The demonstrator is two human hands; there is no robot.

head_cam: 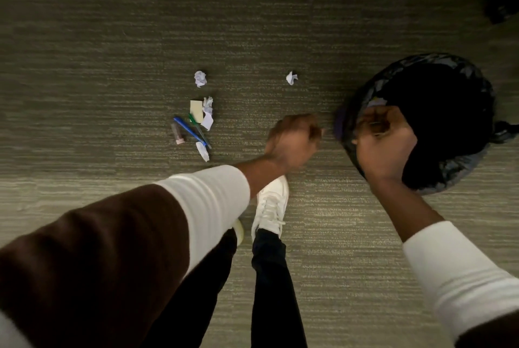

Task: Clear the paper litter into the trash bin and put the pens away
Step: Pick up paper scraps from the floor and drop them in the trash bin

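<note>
Crumpled paper balls lie on the carpet: one (200, 78) at centre left, another (291, 77) further right. Below them is a cluster: a yellow sticky note (196, 110), more crumpled paper (208, 106), a blue pen (188, 130), a green pen (200, 130), a grey marker (177, 132) and a white scrap (202, 151). The round trash bin (477, 89), lined with a black bag, stands at the right. My right hand (384, 139) hovers over its near rim with curled fingers; a pale scrap (376, 101) shows just beyond them. My left hand (292, 139) is a blurred fist between cluster and bin.
I stand on grey-green striped carpet (112, 38). My white shoe (271, 201) and dark trouser legs are below the hands. A dark blurred object (502, 7) sits at the top right corner.
</note>
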